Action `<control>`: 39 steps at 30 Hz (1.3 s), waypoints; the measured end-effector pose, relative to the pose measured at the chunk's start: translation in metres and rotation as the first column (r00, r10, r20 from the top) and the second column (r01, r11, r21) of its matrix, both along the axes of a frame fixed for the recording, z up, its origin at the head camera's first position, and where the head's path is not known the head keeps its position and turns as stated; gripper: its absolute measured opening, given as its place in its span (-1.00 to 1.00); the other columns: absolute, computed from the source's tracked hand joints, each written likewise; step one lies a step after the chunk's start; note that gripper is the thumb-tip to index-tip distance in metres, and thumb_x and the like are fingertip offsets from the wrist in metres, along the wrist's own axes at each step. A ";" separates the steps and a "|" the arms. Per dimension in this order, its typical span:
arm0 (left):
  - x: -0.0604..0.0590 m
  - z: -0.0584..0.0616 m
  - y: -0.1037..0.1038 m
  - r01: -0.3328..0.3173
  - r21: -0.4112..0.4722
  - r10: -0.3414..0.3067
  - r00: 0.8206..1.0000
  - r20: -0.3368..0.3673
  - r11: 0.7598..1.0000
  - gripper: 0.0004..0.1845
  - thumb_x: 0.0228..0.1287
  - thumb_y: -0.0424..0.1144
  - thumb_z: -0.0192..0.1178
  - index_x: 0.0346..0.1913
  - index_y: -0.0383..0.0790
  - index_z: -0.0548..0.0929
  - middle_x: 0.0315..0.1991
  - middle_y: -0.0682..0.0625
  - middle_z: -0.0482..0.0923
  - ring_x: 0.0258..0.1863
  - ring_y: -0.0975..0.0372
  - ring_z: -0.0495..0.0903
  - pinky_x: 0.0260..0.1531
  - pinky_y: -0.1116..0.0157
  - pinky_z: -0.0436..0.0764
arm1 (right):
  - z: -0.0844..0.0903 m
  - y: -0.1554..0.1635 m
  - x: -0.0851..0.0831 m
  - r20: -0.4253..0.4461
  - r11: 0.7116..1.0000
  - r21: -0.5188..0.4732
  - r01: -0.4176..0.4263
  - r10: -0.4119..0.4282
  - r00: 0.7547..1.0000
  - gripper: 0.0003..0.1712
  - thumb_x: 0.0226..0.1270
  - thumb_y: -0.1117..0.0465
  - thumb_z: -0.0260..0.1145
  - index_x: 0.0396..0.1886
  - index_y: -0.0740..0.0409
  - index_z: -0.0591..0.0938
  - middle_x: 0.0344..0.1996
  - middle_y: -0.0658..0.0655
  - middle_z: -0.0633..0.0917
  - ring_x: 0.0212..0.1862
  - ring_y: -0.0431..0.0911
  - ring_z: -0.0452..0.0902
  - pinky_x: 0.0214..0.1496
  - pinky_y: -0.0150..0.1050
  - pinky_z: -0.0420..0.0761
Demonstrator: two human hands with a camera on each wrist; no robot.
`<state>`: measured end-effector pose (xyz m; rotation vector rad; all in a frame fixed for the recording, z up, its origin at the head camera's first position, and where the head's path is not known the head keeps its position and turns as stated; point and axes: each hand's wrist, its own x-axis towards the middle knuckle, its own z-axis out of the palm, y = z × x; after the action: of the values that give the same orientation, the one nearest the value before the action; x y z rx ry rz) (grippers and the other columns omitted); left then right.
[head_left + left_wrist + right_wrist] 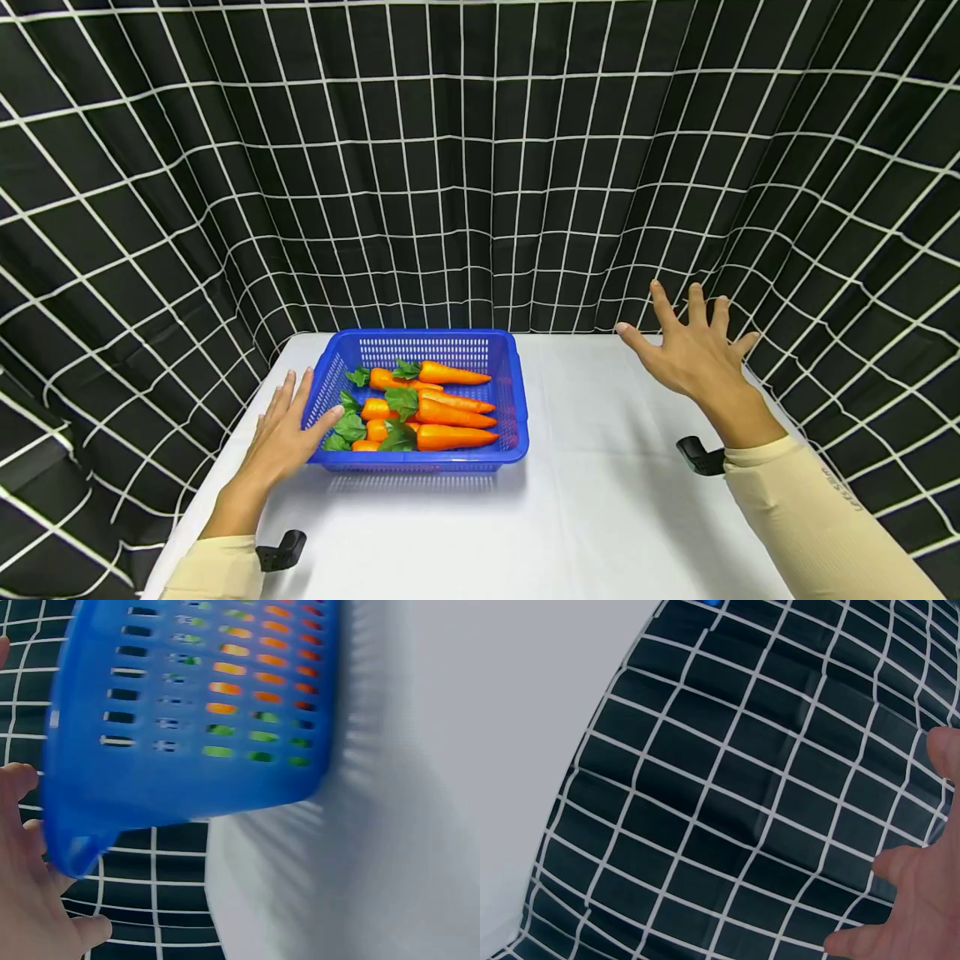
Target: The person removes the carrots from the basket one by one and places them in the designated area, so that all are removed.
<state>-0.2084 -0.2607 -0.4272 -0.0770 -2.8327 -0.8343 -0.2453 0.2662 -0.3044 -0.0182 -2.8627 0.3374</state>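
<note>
Blue plastic meets your left hand (281, 433): flat, fingers straight, thumb against the left wall of the basket (507, 392) at lower centre, gripping nothing. Orange carrots (442, 412) lie inside. Your right hand (686, 350) hovers spread and empty at right, above the white table (600, 500).

Basket (504, 392): on the counter (600, 500), left of middle, toward the back.
Carrots (442, 412): in the basket, lying side by side.
Left hand (283, 437): against the basket's left wall.
Right hand (693, 350): well right of the basket.
Curtain (480, 167): behind the counter.
</note>
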 end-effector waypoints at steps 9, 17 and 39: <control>0.000 -0.018 0.000 -0.009 0.002 0.008 0.998 0.057 1.000 0.07 0.23 0.37 0.05 0.54 -0.21 -0.17 0.51 -0.30 -0.33 0.43 -0.25 -0.26 0.25 -0.32 -0.15 | -0.001 0.000 -0.001 0.003 1.000 0.011 0.003 -0.003 1.000 0.08 0.20 -0.60 -0.24 0.57 -0.16 -0.19 0.44 0.51 -0.23 0.36 0.49 -0.59 -0.04 0.65 -0.49; 0.000 -0.019 -0.002 -0.014 0.003 0.013 0.995 0.104 1.000 0.20 0.12 0.41 0.13 0.51 -0.38 -0.14 0.50 -0.32 -0.25 0.43 -0.25 -0.16 0.25 -0.29 -0.03 | -0.004 -0.004 -0.003 -0.009 1.000 0.010 0.007 -0.006 1.000 0.09 0.19 -0.60 -0.23 0.57 -0.18 -0.20 0.44 0.51 -0.20 0.38 0.51 -0.49 0.01 0.64 -0.41; 0.003 -0.017 -0.003 -0.005 0.028 0.000 0.989 0.150 1.000 0.25 0.05 0.34 0.28 0.51 -0.39 -0.16 0.51 -0.28 -0.27 0.40 -0.29 -0.07 0.21 -0.30 0.07 | -0.008 -0.009 -0.005 -0.150 0.992 0.017 -0.125 0.126 0.981 0.01 0.26 -0.45 0.02 0.56 -0.08 0.01 0.43 0.48 -0.03 0.38 0.49 -0.18 0.19 0.52 -0.15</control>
<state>-0.2054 -0.2633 -0.4444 -0.0068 -2.9588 -0.9163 -0.2503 0.2569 -0.3119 0.1825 -2.7203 0.3376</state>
